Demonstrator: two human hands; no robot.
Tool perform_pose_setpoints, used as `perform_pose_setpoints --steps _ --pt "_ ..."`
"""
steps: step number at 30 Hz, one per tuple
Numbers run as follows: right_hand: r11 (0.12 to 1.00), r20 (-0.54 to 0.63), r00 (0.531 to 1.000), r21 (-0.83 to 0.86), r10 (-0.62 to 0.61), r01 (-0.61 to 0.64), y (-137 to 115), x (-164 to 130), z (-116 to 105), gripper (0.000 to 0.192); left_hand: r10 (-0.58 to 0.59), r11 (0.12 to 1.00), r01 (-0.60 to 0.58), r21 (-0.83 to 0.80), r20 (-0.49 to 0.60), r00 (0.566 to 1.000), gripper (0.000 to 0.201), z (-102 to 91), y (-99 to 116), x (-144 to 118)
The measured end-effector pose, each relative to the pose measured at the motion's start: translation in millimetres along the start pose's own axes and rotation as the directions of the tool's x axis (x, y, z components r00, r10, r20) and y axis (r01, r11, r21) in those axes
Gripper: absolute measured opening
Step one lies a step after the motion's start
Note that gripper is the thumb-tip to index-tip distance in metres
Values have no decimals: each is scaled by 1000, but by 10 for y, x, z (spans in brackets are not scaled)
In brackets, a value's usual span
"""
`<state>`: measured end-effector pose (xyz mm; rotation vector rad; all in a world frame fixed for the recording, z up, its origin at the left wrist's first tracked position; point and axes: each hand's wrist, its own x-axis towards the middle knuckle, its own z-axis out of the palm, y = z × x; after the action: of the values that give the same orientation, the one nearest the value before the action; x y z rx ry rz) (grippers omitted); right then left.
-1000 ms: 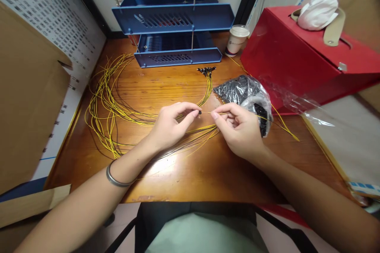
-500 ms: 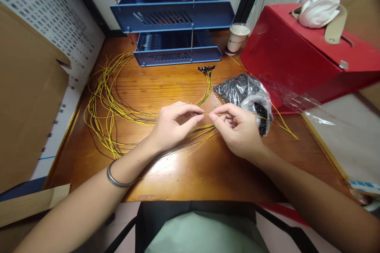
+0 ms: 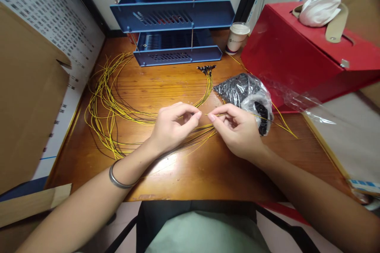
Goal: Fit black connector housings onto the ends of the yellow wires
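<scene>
Near the lower edge of the frame, two bare forearms reach in from the bottom corners, the left one wearing a thin metal bangle at the wrist. At the centre of the frame both hands meet over a wooden desk. The left hand has thumb and forefinger pinched shut; whatever sits between them is too small to make out. The right hand pinches a single yellow wire close to its free end, the tip pointing left toward the other hand's fingertips, with the rest trailing off to the right. The two pinches sit just apart. To do this well, it looks wise to keep the grip near the wire's tip so it stays stiff, rest both wrists on the desk, and bring the ends together in a straight line. Beneath the hands lie more loose yellow wires, sweeping in a wide loop to the left. Just right of the hands sits a clear plastic bag of small black parts. Further up, a bunch of wires tipped with black caps lies by a stack of blue paper trays, with a paper cup and a red box at upper right.
</scene>
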<state>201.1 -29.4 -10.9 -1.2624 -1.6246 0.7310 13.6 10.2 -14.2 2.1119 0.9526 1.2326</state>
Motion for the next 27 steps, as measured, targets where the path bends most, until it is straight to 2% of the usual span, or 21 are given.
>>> perform_pose_setpoints --steps 8,19,27 --pt "1000 -13 1000 19 25 -25 -6 -3 -2 8 -11 999 12 37 -12 1000 18 -20 9 17" --pt "1000 -1 1000 29 7 -7 13 -23 -6 10 13 1000 -13 -3 -23 1000 18 -20 14 12" --pt "1000 -20 1000 18 0 0 -23 -4 -15 7 -142 981 137 -139 -24 990 28 12 -18 -11"
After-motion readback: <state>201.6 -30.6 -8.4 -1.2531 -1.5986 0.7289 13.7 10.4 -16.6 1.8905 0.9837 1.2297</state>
